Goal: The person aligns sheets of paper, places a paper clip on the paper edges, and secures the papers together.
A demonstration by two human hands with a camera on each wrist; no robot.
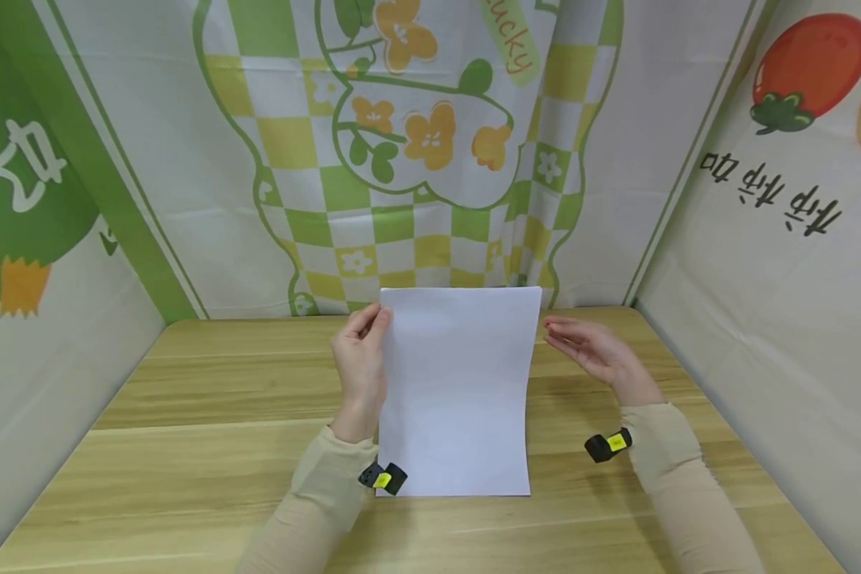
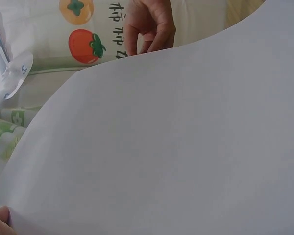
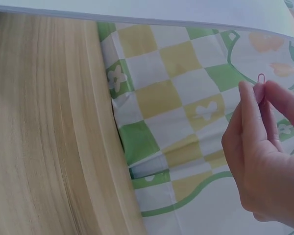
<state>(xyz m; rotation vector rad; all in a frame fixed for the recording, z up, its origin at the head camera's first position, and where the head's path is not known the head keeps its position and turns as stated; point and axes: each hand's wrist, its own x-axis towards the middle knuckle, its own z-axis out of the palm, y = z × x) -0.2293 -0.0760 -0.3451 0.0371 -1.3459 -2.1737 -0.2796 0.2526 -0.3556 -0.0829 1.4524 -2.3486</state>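
Now, toward the far edge of the pale wooden table (image 1: 208, 399), white rectangular paper (image 1: 455, 391) is gripped by the left hand (image 1: 361, 355) while a red wire paperclip (image 3: 261, 75) is pinched just beside it by the right hand (image 1: 595, 351), clipping apparently being readied, alignment with the paper's edge seemingly called for next.

Light-brown wood-grain table (image 1: 208, 470), grain running left–right, far corners rounded. White paper (image 1: 455, 391) upright over middle; can't tell if bottom edge touches tabletop.
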